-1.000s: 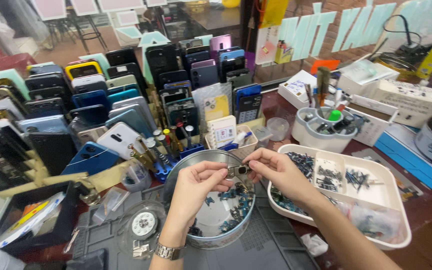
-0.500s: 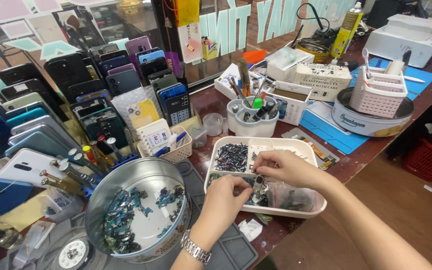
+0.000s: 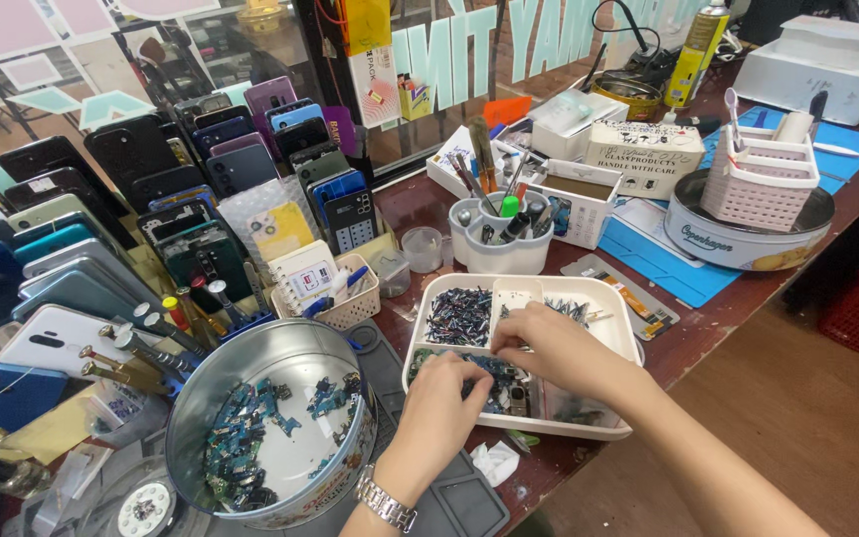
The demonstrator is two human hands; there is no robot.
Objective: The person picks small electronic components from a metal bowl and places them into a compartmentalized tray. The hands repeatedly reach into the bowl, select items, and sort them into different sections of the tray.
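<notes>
Both my hands reach into a white divided tray holding heaps of small dark and blue phone parts. My left hand, with a metal wristwatch, has its fingers curled down into the blue parts of the front compartment. My right hand lies across the tray's middle, fingers bent down at the divider. A small metal part lies between the two hands. The fingertips are hidden, so any grip is unclear.
A round metal tin with blue circuit pieces stands left of the tray. Rows of phone back covers fill the left. Behind are a tool cup, small basket, boxes and a white basket on a round tin. Table edge runs at right.
Both hands have moved right, from above the round tin to inside the white tray. The view has swung right with them.
</notes>
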